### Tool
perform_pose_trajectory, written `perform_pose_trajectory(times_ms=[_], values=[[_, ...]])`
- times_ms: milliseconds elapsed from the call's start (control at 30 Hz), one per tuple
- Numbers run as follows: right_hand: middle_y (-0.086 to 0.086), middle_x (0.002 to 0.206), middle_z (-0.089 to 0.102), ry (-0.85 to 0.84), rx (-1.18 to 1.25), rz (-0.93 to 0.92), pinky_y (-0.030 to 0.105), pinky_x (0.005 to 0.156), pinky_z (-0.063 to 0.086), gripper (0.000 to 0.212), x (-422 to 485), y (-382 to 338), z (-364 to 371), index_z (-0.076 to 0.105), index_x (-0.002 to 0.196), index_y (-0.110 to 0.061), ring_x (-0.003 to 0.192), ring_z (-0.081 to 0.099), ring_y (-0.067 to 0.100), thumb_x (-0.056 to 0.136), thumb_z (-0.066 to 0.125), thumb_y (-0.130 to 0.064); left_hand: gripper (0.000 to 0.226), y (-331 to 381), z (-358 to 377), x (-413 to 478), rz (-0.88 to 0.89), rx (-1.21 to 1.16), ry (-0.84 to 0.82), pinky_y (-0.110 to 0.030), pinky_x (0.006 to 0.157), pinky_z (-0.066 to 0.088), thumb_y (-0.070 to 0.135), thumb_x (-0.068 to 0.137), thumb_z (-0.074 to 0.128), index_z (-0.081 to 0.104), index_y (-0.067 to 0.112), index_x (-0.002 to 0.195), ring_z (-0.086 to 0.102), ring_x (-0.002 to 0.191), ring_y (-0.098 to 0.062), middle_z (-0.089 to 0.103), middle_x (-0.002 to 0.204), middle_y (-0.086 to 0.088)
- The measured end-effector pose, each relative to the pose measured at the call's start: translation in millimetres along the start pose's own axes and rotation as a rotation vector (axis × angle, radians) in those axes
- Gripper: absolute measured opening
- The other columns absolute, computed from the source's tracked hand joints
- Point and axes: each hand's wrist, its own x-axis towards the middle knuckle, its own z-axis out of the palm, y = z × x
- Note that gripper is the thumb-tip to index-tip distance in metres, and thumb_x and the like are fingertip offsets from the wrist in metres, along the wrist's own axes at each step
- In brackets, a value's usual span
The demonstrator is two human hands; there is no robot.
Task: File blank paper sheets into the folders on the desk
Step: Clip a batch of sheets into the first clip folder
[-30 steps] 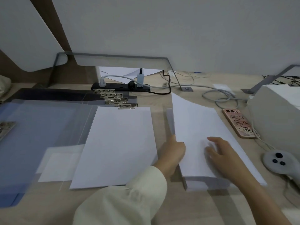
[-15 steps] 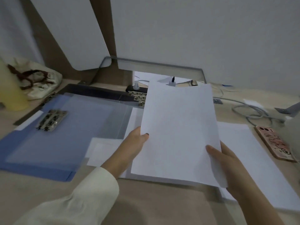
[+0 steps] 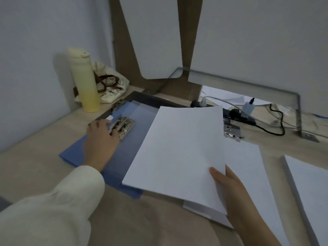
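Left hand [image 3: 100,139] moved flat onto folder clip [image 3: 125,126]; right hand [image 3: 230,189] pinches sheet [image 3: 177,151] above desk [image 3: 35,166].

My right hand [image 3: 230,189] holds smooth matt paper [image 3: 177,148]; my left hand [image 3: 101,139] touches the plastic folder [image 3: 122,162]'s shiny metal clip [image 3: 125,126].

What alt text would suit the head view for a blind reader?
A right hand holds a blank sheet over an open blue folder, while the left hand rests on the folder's metal clip. A paper stack lies at right; a yellow bottle stands far left.
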Motion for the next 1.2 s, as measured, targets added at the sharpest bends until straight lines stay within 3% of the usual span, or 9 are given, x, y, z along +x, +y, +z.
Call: perform_pose_trajectory(times_ms=[67, 133, 233, 400, 500, 633, 733, 900, 1200], values=[[0.000, 0.113, 0.068, -0.019, 0.000, 0.026, 0.037, 0.096, 0.045, 0.029, 8, 5, 17, 0.058, 0.118, -0.018, 0.106, 0.062, 0.021, 0.093, 0.047, -0.009, 0.036, -12, -4, 14, -0.107, 0.025, -0.150, -0.043, 0.095, 0.039, 0.028, 0.094, 0.045, 0.044, 0.010, 0.126, 0.043, 0.121, -0.033, 0.046, 0.130, -0.014], [-0.001, 0.114, 0.068, -0.033, -0.015, 0.052, 0.040, 0.100, 0.043, 0.029, 15, 11, 29, 0.058, 0.119, -0.019, 0.108, 0.062, 0.021, 0.093, 0.048, -0.011, 0.033, -16, -3, 23, -0.170, 0.029, -0.316, -0.041, 0.096, 0.041, 0.035, 0.095, 0.042, 0.044, 0.012, 0.119, 0.049, 0.114, -0.031, 0.051, 0.118, -0.007], [0.000, 0.111, 0.069, -0.035, -0.033, 0.089, 0.038, 0.089, 0.049, 0.028, 23, 16, 43, 0.059, 0.118, -0.019, 0.104, 0.064, 0.022, 0.093, 0.049, -0.012, 0.030, -17, 1, 31, -0.142, 0.057, -0.363, -0.039, 0.089, 0.042, 0.040, 0.096, 0.040, 0.038, 0.014, 0.111, 0.053, 0.101, -0.027, 0.047, 0.098, -0.002], [0.007, 0.107, 0.069, 0.009, -0.029, 0.159, 0.036, 0.075, 0.049, 0.030, 29, 18, 45, 0.059, 0.120, -0.011, 0.097, 0.064, 0.027, 0.092, 0.048, -0.009, 0.028, -20, 0, 32, -0.237, -0.343, -0.394, -0.029, 0.069, 0.047, 0.032, 0.097, 0.044, 0.054, 0.008, 0.089, 0.057, 0.064, -0.014, 0.061, 0.073, -0.007], [0.009, 0.102, 0.071, 0.024, -0.035, 0.187, 0.034, 0.066, 0.047, 0.028, 27, 15, 41, 0.060, 0.116, -0.010, 0.091, 0.065, 0.027, 0.091, 0.049, -0.009, 0.027, -22, -7, 26, -0.355, -0.549, -0.521, -0.020, 0.052, 0.051, 0.030, 0.096, 0.047, 0.060, 0.006, 0.099, 0.061, 0.057, -0.015, 0.065, 0.070, -0.010], [0.006, 0.101, 0.073, 0.018, -0.057, 0.186, 0.036, 0.072, 0.048, 0.030, 25, 20, 32, 0.061, 0.118, -0.012, 0.095, 0.066, 0.027, 0.089, 0.052, -0.012, 0.020, -33, -9, 20, -0.420, -0.823, -0.748, -0.023, 0.059, 0.059, 0.019, 0.097, 0.045, 0.062, 0.008, 0.096, 0.073, 0.070, -0.012, 0.075, 0.080, -0.007], [0.005, 0.104, 0.072, 0.018, -0.104, 0.187, 0.037, 0.075, 0.048, 0.029, 25, 22, 28, 0.062, 0.117, -0.015, 0.098, 0.065, 0.028, 0.089, 0.053, -0.015, 0.022, -35, -5, 17, -0.424, -0.860, -0.716, -0.021, 0.062, 0.059, 0.012, 0.097, 0.044, 0.060, -0.002, 0.102, 0.073, 0.070, -0.012, 0.075, 0.076, -0.006], [-0.001, 0.096, 0.075, 0.014, -0.148, 0.165, 0.034, 0.072, 0.048, 0.023, 25, 22, 25, 0.064, 0.109, -0.017, 0.095, 0.066, 0.024, 0.089, 0.053, -0.015, 0.024, -36, -6, 18, -0.468, -0.861, -0.740, -0.021, 0.064, 0.059, 0.014, 0.095, 0.048, 0.060, -0.003, 0.109, 0.073, 0.070, -0.011, 0.075, 0.077, -0.007], [0.004, 0.109, 0.071, 0.010, -0.213, 0.150, 0.043, 0.093, 0.045, 0.030, 27, 26, 17, 0.063, 0.116, -0.018, 0.104, 0.063, 0.029, 0.088, 0.053, -0.014, 0.026, -26, -32, 32, -0.347, -0.663, -0.941, -0.023, 0.067, 0.059, 0.023, 0.095, 0.047, 0.064, 0.004, 0.098, 0.073, 0.082, -0.016, 0.075, 0.091, -0.011]])
